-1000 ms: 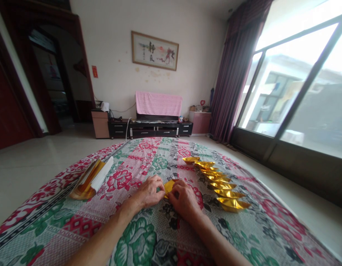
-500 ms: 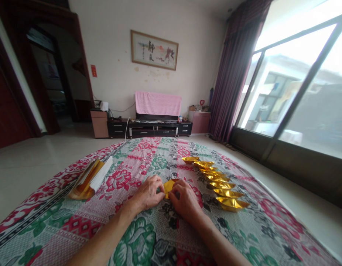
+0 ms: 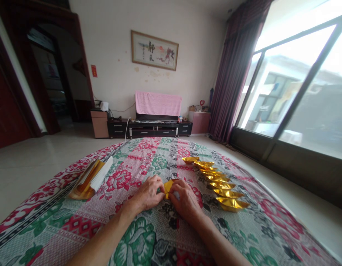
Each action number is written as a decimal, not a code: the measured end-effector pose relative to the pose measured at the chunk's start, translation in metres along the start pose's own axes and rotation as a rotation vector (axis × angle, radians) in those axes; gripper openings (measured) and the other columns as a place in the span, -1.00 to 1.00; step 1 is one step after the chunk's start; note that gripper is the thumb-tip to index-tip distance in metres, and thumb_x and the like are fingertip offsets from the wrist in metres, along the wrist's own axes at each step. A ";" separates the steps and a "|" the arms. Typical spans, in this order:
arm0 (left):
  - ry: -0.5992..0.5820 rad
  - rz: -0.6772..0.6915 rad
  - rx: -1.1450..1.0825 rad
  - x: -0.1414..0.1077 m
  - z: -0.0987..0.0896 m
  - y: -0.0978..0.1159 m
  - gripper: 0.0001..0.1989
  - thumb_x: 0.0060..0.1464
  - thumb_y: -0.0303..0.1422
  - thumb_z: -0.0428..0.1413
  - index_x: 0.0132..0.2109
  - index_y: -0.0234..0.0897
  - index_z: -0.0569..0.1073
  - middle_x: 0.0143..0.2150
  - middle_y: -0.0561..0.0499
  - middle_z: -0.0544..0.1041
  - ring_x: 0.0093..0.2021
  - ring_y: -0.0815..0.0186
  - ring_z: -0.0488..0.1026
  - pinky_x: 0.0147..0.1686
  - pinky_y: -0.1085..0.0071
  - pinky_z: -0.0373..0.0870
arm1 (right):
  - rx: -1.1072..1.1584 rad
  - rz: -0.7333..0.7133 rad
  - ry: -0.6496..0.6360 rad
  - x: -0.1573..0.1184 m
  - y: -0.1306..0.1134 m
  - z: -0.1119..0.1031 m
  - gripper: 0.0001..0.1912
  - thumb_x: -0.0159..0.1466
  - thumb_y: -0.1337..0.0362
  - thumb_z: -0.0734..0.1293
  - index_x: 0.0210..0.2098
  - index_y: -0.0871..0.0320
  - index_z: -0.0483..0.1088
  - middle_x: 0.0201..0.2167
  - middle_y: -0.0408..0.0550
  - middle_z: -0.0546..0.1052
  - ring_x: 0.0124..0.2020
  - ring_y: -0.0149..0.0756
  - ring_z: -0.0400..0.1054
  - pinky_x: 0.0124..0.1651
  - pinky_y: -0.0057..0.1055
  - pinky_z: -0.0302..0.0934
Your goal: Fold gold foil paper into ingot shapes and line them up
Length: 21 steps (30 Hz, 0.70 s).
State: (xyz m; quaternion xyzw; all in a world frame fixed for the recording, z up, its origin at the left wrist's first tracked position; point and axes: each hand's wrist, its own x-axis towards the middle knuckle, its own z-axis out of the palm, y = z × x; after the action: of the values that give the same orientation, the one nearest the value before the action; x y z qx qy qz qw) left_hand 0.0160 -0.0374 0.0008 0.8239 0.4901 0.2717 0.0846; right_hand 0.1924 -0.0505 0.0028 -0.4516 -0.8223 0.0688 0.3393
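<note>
Between my hands, low over the patterned cloth, is a small piece of gold foil paper (image 3: 168, 186), partly folded. My left hand (image 3: 151, 193) pinches its left side with thumb and fingertips. On its right side my right hand (image 3: 184, 199) is closed, the fingers covering much of the paper. To the right stands a slanting row of several folded gold paper ingots (image 3: 232, 204), boat-shaped and shiny. A stack of gold and white paper sheets (image 3: 90, 181), curled up at the sides, lies at the left.
A flowered cloth (image 3: 137, 240) covers the round table under my hands. Beyond it stand a low black TV cabinet (image 3: 154, 132) and a screen draped with a pink towel (image 3: 158, 103). A large window (image 3: 293, 85) is at the right.
My right hand's fingers have shifted slightly over the foil paper. My left hand, the ingots and the stack stay in place.
</note>
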 end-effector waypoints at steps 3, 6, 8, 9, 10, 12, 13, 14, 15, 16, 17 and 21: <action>-0.003 -0.005 -0.004 0.001 -0.001 0.001 -0.92 -0.11 -0.43 0.08 -0.39 -0.23 0.45 -0.23 0.02 0.39 -0.15 0.29 0.31 -0.08 0.36 0.24 | -0.005 -0.023 -0.009 -0.001 0.001 0.001 -0.89 0.15 0.35 0.24 -0.44 0.11 0.40 -0.29 -0.09 0.38 -0.24 -0.36 0.25 -0.15 -0.45 0.09; -0.024 -0.016 -0.023 0.002 -0.003 0.001 -0.89 -0.05 -0.42 0.03 -0.41 -0.23 0.47 -0.23 0.01 0.41 -0.16 0.31 0.33 -0.08 0.38 0.24 | -0.006 -0.028 -0.007 -0.001 0.002 0.002 -0.87 0.16 0.34 0.24 -0.45 0.11 0.41 -0.30 -0.09 0.38 -0.25 -0.37 0.25 -0.15 -0.45 0.09; -0.042 -0.025 -0.030 0.003 -0.004 0.001 -0.83 -0.01 -0.42 -0.01 -0.42 -0.25 0.48 -0.23 0.00 0.43 -0.17 0.32 0.34 -0.08 0.39 0.24 | -0.007 -0.029 -0.003 -0.001 0.002 0.002 -0.88 0.16 0.34 0.24 -0.45 0.12 0.41 -0.30 -0.09 0.38 -0.25 -0.37 0.25 -0.16 -0.45 0.09; -0.045 -0.028 -0.029 0.004 -0.005 0.001 -0.81 0.00 -0.43 -0.02 -0.43 -0.25 0.49 -0.23 0.00 0.43 -0.18 0.32 0.34 -0.08 0.39 0.24 | -0.007 -0.030 -0.001 -0.001 0.002 0.002 -0.88 0.16 0.33 0.24 -0.45 0.12 0.42 -0.30 -0.09 0.39 -0.25 -0.37 0.25 -0.16 -0.45 0.09; -0.043 -0.029 -0.026 0.004 -0.005 0.001 -0.80 0.01 -0.43 -0.02 -0.44 -0.25 0.49 -0.23 0.00 0.44 -0.18 0.33 0.35 -0.08 0.40 0.24 | -0.008 -0.031 0.000 -0.001 0.002 0.002 -0.88 0.16 0.33 0.24 -0.45 0.12 0.42 -0.30 -0.09 0.39 -0.25 -0.37 0.25 -0.16 -0.45 0.09; -0.027 -0.028 -0.023 0.004 -0.004 0.000 -0.81 -0.01 -0.44 -0.01 -0.44 -0.25 0.49 -0.23 0.00 0.44 -0.17 0.32 0.34 -0.08 0.40 0.24 | -0.009 -0.029 0.003 -0.001 0.002 0.002 -0.88 0.16 0.34 0.24 -0.45 0.11 0.42 -0.31 -0.09 0.39 -0.26 -0.37 0.25 -0.16 -0.45 0.09; -0.016 -0.024 -0.025 0.003 -0.003 0.000 -0.83 -0.03 -0.45 0.00 -0.43 -0.24 0.49 -0.23 0.00 0.43 -0.16 0.32 0.34 -0.07 0.40 0.24 | -0.009 -0.028 0.005 -0.001 0.002 0.003 -0.88 0.15 0.34 0.24 -0.45 0.11 0.42 -0.31 -0.09 0.39 -0.25 -0.37 0.25 -0.16 -0.45 0.09; -0.008 -0.021 -0.028 0.003 -0.002 -0.001 -0.85 -0.05 -0.45 0.02 -0.43 -0.24 0.49 -0.22 0.00 0.43 -0.16 0.31 0.34 -0.07 0.40 0.24 | -0.010 -0.026 0.007 -0.001 0.002 0.003 -0.88 0.15 0.35 0.24 -0.45 0.12 0.42 -0.31 -0.10 0.39 -0.25 -0.37 0.25 -0.16 -0.45 0.08; -0.002 -0.018 -0.031 0.002 -0.001 -0.002 -0.86 -0.07 -0.46 0.03 -0.43 -0.23 0.49 -0.22 0.00 0.43 -0.15 0.31 0.34 -0.07 0.39 0.24 | -0.011 -0.024 0.009 -0.001 0.002 0.003 -0.88 0.15 0.35 0.24 -0.45 0.12 0.41 -0.31 -0.09 0.39 -0.25 -0.37 0.25 -0.16 -0.45 0.08; 0.003 -0.016 -0.033 0.002 0.001 -0.003 -0.87 -0.09 -0.47 0.04 -0.43 -0.23 0.49 -0.22 0.00 0.42 -0.15 0.30 0.33 -0.07 0.39 0.25 | -0.013 -0.021 0.009 -0.001 0.002 0.003 -0.88 0.15 0.35 0.24 -0.45 0.12 0.41 -0.31 -0.09 0.39 -0.25 -0.37 0.25 -0.16 -0.45 0.08; 0.007 -0.015 -0.034 0.002 0.002 -0.003 -0.87 -0.11 -0.48 0.05 -0.44 -0.23 0.49 -0.22 0.00 0.42 -0.15 0.30 0.33 -0.07 0.38 0.25 | -0.016 -0.018 0.009 -0.001 0.002 0.003 -0.88 0.15 0.35 0.24 -0.45 0.12 0.41 -0.31 -0.09 0.39 -0.25 -0.37 0.25 -0.16 -0.45 0.08; 0.020 -0.005 -0.029 0.002 0.005 -0.006 -0.87 -0.12 -0.50 0.05 -0.44 -0.24 0.48 -0.25 0.00 0.42 -0.17 0.30 0.34 -0.09 0.37 0.26 | -0.035 0.001 0.005 -0.001 -0.001 0.003 -0.90 0.14 0.33 0.25 -0.44 0.12 0.40 -0.32 -0.09 0.38 -0.24 -0.35 0.25 -0.16 -0.45 0.08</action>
State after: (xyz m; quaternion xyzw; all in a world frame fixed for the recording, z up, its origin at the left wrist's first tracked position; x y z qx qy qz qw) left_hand 0.0150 -0.0323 -0.0048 0.8186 0.4889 0.2870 0.0923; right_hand 0.1904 -0.0511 -0.0001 -0.4581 -0.8223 0.0532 0.3333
